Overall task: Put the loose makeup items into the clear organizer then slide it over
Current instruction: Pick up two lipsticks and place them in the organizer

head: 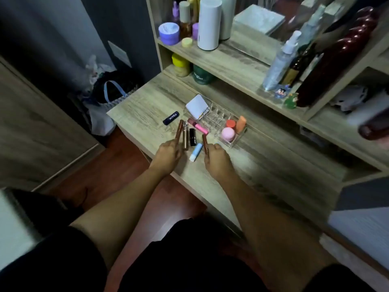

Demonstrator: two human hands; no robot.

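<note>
Holding one brown tube each, left grip [167,153] and right grip [216,158].

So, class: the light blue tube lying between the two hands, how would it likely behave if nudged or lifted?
The light blue tube looks round and lies on its side on the smooth desk, so a sideways nudge would probably roll it. It appears small and rigid, likely light and easily pinched.
</note>
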